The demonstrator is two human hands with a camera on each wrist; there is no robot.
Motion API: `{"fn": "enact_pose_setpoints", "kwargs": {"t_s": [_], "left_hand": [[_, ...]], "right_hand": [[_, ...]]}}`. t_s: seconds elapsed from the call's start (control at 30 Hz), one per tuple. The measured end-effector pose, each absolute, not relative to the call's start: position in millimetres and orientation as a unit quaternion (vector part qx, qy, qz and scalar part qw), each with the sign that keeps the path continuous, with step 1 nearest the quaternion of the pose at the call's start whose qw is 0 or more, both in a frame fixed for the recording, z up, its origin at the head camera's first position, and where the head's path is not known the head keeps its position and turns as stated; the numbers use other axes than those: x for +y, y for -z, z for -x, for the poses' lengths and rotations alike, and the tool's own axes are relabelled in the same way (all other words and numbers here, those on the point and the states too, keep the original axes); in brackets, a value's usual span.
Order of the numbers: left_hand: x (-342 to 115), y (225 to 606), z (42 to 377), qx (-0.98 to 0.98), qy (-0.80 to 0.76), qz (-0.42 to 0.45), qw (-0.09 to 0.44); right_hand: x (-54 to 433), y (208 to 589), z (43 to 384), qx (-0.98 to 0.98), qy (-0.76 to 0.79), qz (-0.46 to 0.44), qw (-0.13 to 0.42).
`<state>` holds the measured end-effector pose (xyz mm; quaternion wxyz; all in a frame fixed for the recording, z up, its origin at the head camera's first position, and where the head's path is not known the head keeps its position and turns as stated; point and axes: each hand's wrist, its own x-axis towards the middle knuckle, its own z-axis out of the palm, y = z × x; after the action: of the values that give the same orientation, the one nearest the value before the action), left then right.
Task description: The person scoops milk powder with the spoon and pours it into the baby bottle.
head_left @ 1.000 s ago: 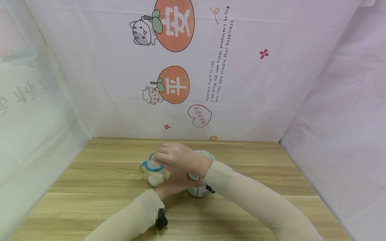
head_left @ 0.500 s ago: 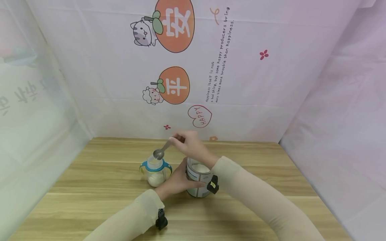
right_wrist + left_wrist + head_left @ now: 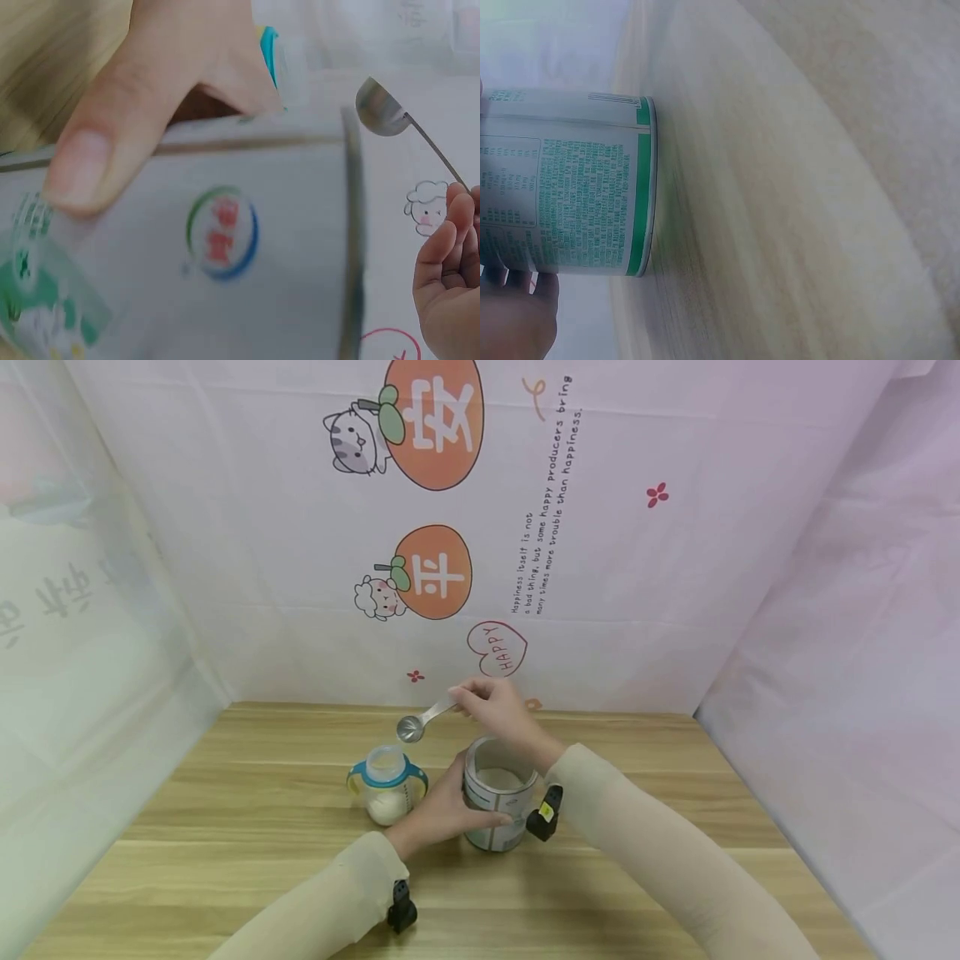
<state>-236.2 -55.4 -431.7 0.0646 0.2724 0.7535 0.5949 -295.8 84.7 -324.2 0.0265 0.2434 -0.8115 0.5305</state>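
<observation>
My left hand (image 3: 441, 810) grips the side of an open white-and-green milk powder can (image 3: 498, 831), thumb across the front and fingers round the far side. The can stands upright on the table, with pale powder visible inside. Above and behind it, my right hand (image 3: 504, 710) pinches the handle of a metal measuring spoon (image 3: 410, 728). The spoon's bowl hangs in the air over and slightly behind the baby bottle and looks empty. That uncapped baby bottle (image 3: 388, 806) has a blue two-handled collar and white powder in it, and stands just left of the can.
The wood-grain table (image 3: 247, 860) carries the can and the bottle. A white printed cloth (image 3: 600, 635) rises behind it, with more white cloth along the left and right sides. Black camera straps (image 3: 402, 906) sit on both wrists.
My right hand has lifted the spoon from the bottle's mouth, up and to the right, uncovering the can's opening. My left hand keeps its hold on the can; the bottle has not moved.
</observation>
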Motion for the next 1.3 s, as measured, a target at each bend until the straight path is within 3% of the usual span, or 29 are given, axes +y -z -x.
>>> {"fn": "enact_pose_setpoints", "kwargs": {"t_s": [0.53,0.87,1.17,1.3], "left_hand": [[-54.3,450.5,248.4,0.76,-0.586,-0.277,0.037],[-50.9,429.8,232.3,0.75,-0.603,-0.267,0.058],[-53.0,419.8,223.6,0.765,-0.591,-0.25,0.055],[-53.4,438.4,235.7,0.773,-0.583,-0.247,0.053]], "right_hand": [[138.3,316.1,292.6,-0.822,-0.53,-0.2,0.053],[172.1,324.1,283.8,-0.838,-0.518,-0.164,0.041],[190.4,338.7,278.4,-0.83,-0.529,-0.173,0.037],[193.8,343.5,275.5,-0.838,-0.509,-0.192,0.047]]}}
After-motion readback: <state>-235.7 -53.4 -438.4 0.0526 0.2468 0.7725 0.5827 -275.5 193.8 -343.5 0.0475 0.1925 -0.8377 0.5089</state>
